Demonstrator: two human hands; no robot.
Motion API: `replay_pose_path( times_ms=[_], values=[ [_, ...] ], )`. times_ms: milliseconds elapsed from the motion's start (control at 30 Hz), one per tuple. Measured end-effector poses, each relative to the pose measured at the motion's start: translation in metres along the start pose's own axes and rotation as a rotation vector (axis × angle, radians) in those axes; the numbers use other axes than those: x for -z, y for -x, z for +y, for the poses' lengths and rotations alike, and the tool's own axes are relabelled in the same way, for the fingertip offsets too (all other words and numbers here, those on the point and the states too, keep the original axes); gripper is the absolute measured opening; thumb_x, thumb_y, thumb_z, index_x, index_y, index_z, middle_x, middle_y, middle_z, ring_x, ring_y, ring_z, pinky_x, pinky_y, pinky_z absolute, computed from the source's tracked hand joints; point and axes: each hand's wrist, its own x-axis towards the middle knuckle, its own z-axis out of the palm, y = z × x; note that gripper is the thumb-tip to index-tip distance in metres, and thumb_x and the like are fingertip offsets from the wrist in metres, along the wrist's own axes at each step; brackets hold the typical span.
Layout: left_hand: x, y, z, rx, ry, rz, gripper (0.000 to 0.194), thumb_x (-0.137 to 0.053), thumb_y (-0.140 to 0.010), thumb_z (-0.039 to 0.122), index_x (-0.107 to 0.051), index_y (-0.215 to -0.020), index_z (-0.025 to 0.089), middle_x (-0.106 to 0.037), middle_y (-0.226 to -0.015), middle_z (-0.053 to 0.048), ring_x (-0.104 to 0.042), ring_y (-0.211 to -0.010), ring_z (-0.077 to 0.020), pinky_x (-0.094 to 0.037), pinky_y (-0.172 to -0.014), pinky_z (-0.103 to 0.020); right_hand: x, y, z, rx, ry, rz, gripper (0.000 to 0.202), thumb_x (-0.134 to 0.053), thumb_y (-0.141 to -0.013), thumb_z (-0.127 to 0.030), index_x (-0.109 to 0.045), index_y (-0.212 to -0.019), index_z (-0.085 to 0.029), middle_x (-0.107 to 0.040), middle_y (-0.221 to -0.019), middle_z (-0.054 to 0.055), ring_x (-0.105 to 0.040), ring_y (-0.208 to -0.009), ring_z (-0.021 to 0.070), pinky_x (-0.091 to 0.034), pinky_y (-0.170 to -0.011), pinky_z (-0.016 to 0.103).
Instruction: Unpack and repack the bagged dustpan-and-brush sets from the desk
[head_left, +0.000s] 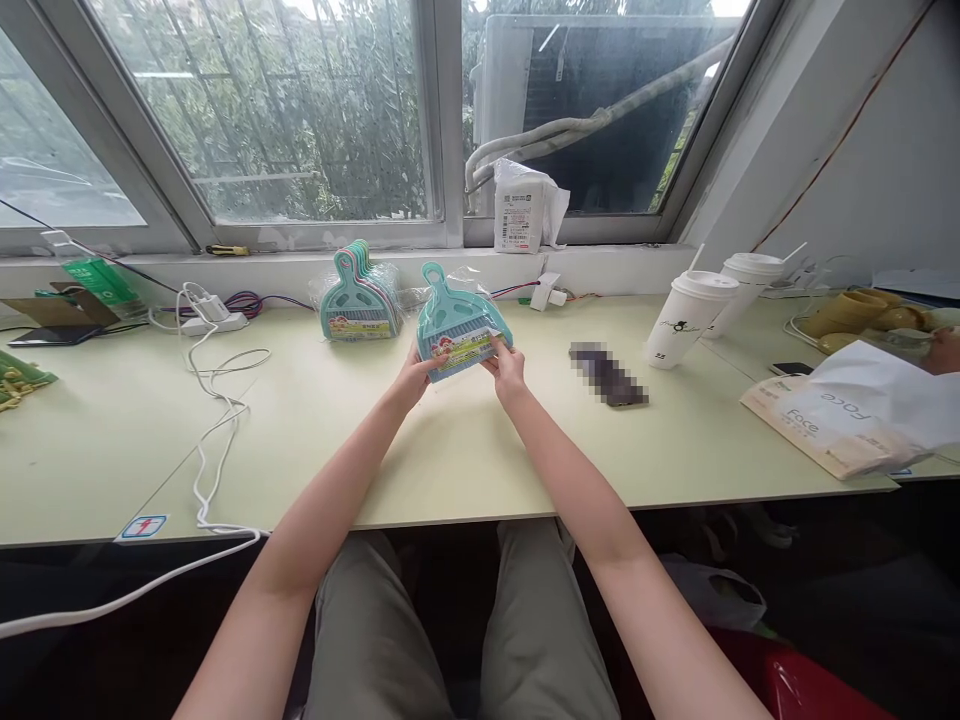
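Note:
Both my hands hold a teal mini dustpan and brush set above the table, tilted toward me, with a bright printed label across its front. My left hand grips its lower left corner, thumb over the label. At the lower right edge, my right hand pinches it between thumb and fingers. Clear plastic wrap shows around the set's upper part. Just left of it stands a row of several similar dustpan sets, in teal, pink and other colours, partly in clear wrap.
A phone-like blurred object lies to the right, near two white paper cups with straws. A tissue pack is at far right. White cables cross the table's left side. A wrapped white pack stands on the sill.

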Motion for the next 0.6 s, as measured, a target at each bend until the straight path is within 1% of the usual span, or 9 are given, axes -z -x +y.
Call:
replay_pose_path(
  times_ms=[67,133,300,367,433,500,533,600],
  values=[
    [-0.001,0.001,0.0,0.009,-0.011,-0.036,0.082,-0.084,-0.06,0.026,-0.049,-0.134,0.022,-0.065,-0.125,-0.01,-0.054,-0.124,-0.0332,-0.044,-0.105,-0.047,0.002,-0.002,0.0,-0.014,0.031,0.026,0.019,-0.074,-0.078,-0.026,-0.061,-0.087,-0.015,-0.069,-0.072,0.0,-0.068,-0.064,0.0128,-0.062,-0.069,0.027],
    [-0.001,0.002,0.0,0.017,-0.009,-0.041,0.082,-0.083,-0.06,0.024,-0.049,-0.134,0.022,-0.065,-0.126,-0.01,-0.054,-0.125,-0.0329,-0.044,-0.105,-0.047,0.004,-0.004,0.001,-0.024,0.053,0.027,0.025,-0.075,-0.077,-0.032,-0.061,-0.089,-0.015,-0.069,-0.073,0.001,-0.068,-0.066,0.0141,-0.062,-0.069,0.029],
    [-0.002,0.004,0.005,0.041,-0.005,-0.021,0.079,-0.081,-0.06,0.018,-0.051,-0.134,0.023,-0.065,-0.125,-0.01,-0.055,-0.125,-0.0323,-0.046,-0.105,-0.045,0.008,-0.01,0.001,-0.032,0.077,-0.013,0.039,-0.07,-0.079,-0.049,-0.062,-0.097,-0.015,-0.069,-0.078,0.005,-0.069,-0.072,0.0183,-0.063,-0.072,0.035],
    [-0.003,0.004,0.007,0.051,-0.001,-0.028,0.078,-0.081,-0.06,0.017,-0.052,-0.133,0.022,-0.065,-0.124,-0.01,-0.055,-0.124,-0.0325,-0.046,-0.104,-0.045,0.009,-0.012,0.001,-0.043,0.093,-0.001,0.04,-0.07,-0.079,-0.05,-0.062,-0.098,-0.015,-0.069,-0.077,0.005,-0.069,-0.074,0.0192,-0.063,-0.072,0.036],
    [-0.004,0.005,0.008,0.051,0.0,-0.03,0.075,-0.081,-0.06,0.017,-0.054,-0.13,0.021,-0.066,-0.123,-0.01,-0.056,-0.123,-0.0329,-0.046,-0.105,-0.045,0.011,-0.013,0.0,-0.055,0.108,0.004,0.036,-0.068,-0.081,-0.048,-0.062,-0.097,-0.016,-0.068,-0.077,0.005,-0.069,-0.075,0.0194,-0.063,-0.073,0.036],
    [-0.004,0.004,0.009,0.042,-0.001,-0.016,0.071,-0.081,-0.06,0.018,-0.057,-0.127,0.02,-0.067,-0.122,-0.011,-0.056,-0.123,-0.0333,-0.046,-0.105,-0.045,0.01,-0.013,-0.002,-0.056,0.109,-0.034,0.031,-0.064,-0.084,-0.045,-0.062,-0.096,-0.017,-0.069,-0.078,0.004,-0.069,-0.075,0.0187,-0.062,-0.074,0.035],
    [-0.003,0.003,0.009,0.033,-0.001,-0.001,0.069,-0.081,-0.06,0.018,-0.057,-0.126,0.02,-0.067,-0.121,-0.011,-0.056,-0.123,-0.0332,-0.045,-0.106,-0.045,0.009,-0.012,-0.003,-0.053,0.096,-0.075,0.028,-0.061,-0.086,-0.044,-0.062,-0.096,-0.018,-0.069,-0.079,0.004,-0.069,-0.075,0.0182,-0.062,-0.075,0.035],
    [0.001,0.001,0.012,0.005,0.007,0.044,0.068,-0.08,-0.061,0.017,-0.057,-0.125,0.02,-0.066,-0.122,-0.01,-0.056,-0.123,-0.0319,-0.045,-0.106,-0.045,0.005,-0.008,-0.004,-0.042,0.052,-0.22,0.023,-0.06,-0.087,-0.04,-0.062,-0.097,-0.019,-0.071,-0.085,0.003,-0.07,-0.078,0.0172,-0.061,-0.08,0.035]
  ],
)
